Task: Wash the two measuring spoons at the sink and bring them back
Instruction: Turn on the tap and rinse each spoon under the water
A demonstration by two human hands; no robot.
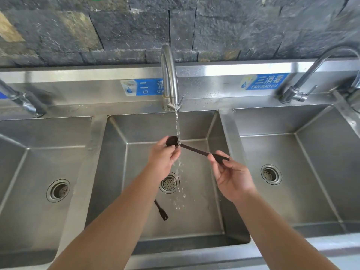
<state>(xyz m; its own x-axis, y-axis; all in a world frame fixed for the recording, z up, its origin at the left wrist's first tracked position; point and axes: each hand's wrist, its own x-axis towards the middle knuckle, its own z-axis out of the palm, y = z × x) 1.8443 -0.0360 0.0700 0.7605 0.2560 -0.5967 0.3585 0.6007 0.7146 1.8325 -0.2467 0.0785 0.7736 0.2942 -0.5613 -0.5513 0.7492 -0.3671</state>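
Observation:
A dark brown measuring spoon [191, 149] is held level over the middle basin [196, 215], its round bowl under the running stream from the middle faucet [169, 75]. My left hand [163, 158] has its fingers wrapped around the spoon's bowl. My right hand [231, 176] pinches the flat end of the handle. A second dark measuring spoon [161, 211] lies on the basin floor below the drain [169, 183]; only its handle shows, the rest is hidden behind my left forearm.
The steel sink has three basins: left basin [29, 211] and right basin [311, 201], each with a drain and faucet. Blue labels sit on the steel backsplash [214, 82]. A dark stone wall rises behind. Water splashes in the middle basin.

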